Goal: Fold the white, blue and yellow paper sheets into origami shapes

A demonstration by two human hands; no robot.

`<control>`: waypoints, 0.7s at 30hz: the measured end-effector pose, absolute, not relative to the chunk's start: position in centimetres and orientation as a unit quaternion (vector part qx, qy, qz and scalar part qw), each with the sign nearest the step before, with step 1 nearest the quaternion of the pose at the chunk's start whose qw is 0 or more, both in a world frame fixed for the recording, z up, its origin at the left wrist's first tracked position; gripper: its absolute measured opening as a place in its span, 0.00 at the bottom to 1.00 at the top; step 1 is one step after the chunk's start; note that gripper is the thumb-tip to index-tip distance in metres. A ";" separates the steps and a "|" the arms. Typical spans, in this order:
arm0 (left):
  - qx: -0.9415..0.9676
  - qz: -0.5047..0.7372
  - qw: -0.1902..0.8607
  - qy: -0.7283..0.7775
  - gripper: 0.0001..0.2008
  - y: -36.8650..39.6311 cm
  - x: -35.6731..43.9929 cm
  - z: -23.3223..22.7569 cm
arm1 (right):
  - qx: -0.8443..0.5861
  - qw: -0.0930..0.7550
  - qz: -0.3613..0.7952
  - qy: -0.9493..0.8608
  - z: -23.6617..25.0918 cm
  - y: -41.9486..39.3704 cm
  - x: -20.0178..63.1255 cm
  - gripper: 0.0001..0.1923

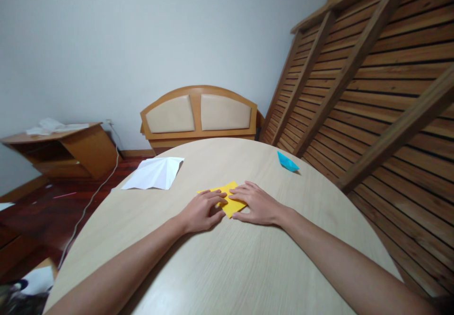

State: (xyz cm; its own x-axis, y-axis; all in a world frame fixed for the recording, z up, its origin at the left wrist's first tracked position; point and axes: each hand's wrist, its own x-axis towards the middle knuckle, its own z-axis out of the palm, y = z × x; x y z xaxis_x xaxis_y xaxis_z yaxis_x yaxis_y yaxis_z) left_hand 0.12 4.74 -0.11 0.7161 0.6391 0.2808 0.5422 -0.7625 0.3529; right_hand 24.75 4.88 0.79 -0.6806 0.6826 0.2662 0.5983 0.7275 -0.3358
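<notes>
Both hands sit at frame centre, flat on a yellow paper [230, 202] that lies on the round worktop [220, 267]. Left hand [202, 211] comes in from lower left, fingers loosely curled, fingertips [222, 196] pressing down on the paper's left part. Right hand [257, 204] comes in from lower right, palm down, fingers stretched out, resting on the paper's right edge. Neither hand grips anything; both just press the sheet flat. Index fingertips nearly meet over the paper's middle. The paper looks folded, with a corner pointing toward the lower edge of the frame between the two hands; fold details are hidden under the fingers.

White paper [154, 173], creased and partly folded, lies on the worktop's rim left of centre, well apart from the hands. Small blue folded paper [287, 162] sits right of centre, higher in the frame, also well apart.

Beyond the worktop: wooden headboard [198, 114] with two beige panels leaning on the wall at centre. Slatted wooden frame [372, 92] fills the right side. Wooden cabinet [60, 149] at left with white stuff on top. White cable [92, 196] trails down across the dark red floor [31, 215] at lower left.
</notes>
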 end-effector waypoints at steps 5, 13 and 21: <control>0.915 0.197 0.128 0.326 0.14 4.9 0.2 -0.2 | -0.329 0.202 0.098 -0.917 1.3 4.8 24.6 0.17; 0.917 0.198 0.118 0.326 0.10 4.9 0.2 -0.4 | -0.322 0.202 0.091 -0.920 1.3 4.9 24.6 0.11; 0.901 0.209 0.121 0.361 0.08 4.9 0.5 -0.1 | -0.351 0.209 0.066 -0.910 1.0 5.2 24.7 0.10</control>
State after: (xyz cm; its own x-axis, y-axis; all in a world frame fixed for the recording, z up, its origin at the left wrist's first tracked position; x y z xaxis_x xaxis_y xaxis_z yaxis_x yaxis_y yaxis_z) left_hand 0.45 4.86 -0.10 0.6522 0.7004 0.2899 0.5995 -0.7107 0.3682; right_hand 24.69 5.25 1.00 -0.6656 0.6672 0.3344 0.6119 0.7444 -0.2673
